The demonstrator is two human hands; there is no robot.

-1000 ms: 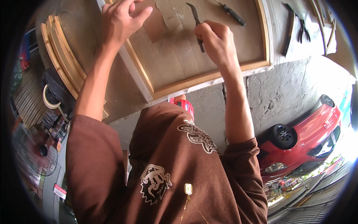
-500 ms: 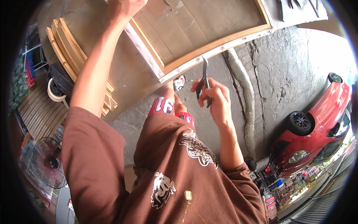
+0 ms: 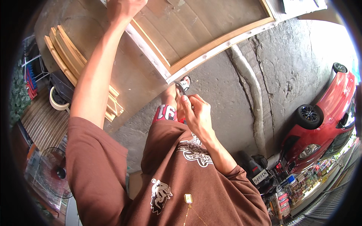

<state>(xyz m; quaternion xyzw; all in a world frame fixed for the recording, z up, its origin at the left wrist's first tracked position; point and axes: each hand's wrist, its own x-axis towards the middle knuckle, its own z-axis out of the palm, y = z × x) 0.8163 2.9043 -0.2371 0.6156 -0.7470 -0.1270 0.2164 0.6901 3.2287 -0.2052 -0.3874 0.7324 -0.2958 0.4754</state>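
Observation:
My right hand [image 3: 198,115] is closed around dark pliers [image 3: 180,88], their tip close to the near corner of a wooden frame [image 3: 222,40]. Only part of the tool shows, as my fingers cover its handles. White fabric edging [image 3: 151,59] with spaced fastenings wraps the frame's outer side. At the top edge of the picture, my left hand [image 3: 126,9] is over the frame's left side; its fingers are cut off from view. The frame lies on a brown work table [image 3: 139,84], its near corner at the table's edge.
Several thin wooden strips [image 3: 66,56] lie on the table's left, near a roll of tape [image 3: 56,100]. A standing fan [image 3: 54,171] is at the lower left. Cracked concrete floor [image 3: 215,86] stretches right toward a red car [image 3: 324,113]. Dark tools rest at the upper right.
My right hand has moved left with the pliers, bringing them from beside the frame's near edge to its corner. My left hand stays in about the same place.

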